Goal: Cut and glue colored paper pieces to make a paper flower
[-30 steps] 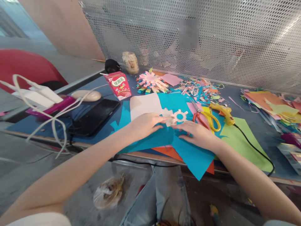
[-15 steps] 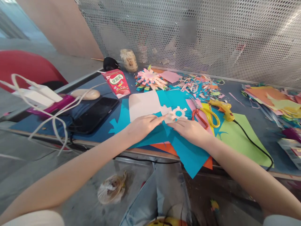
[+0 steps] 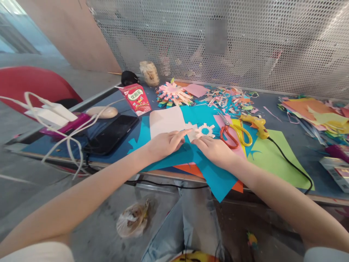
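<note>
My left hand (image 3: 163, 144) lies on a blue paper sheet (image 3: 196, 153) with its fingers stretched out, the fingertips touching a small pale pink cut-out (image 3: 200, 131) shaped like a snowflake. My right hand (image 3: 215, 150) rests flat just right of it, fingers also reaching the cut-out's lower edge. A pale pink paper square (image 3: 166, 122) lies just beyond my left hand. Neither hand grips anything.
Orange-and-yellow scissors (image 3: 234, 131) and a yellow glue gun (image 3: 256, 125) with a black cord lie to the right, on pink and green sheets (image 3: 275, 156). A phone (image 3: 111, 134), a red drink carton (image 3: 137, 99), white cables, paper scraps and a layered paper flower (image 3: 172, 92) sit further back.
Both hands have slid slightly back and closer together by the cut-out. The camera has shifted a little.
</note>
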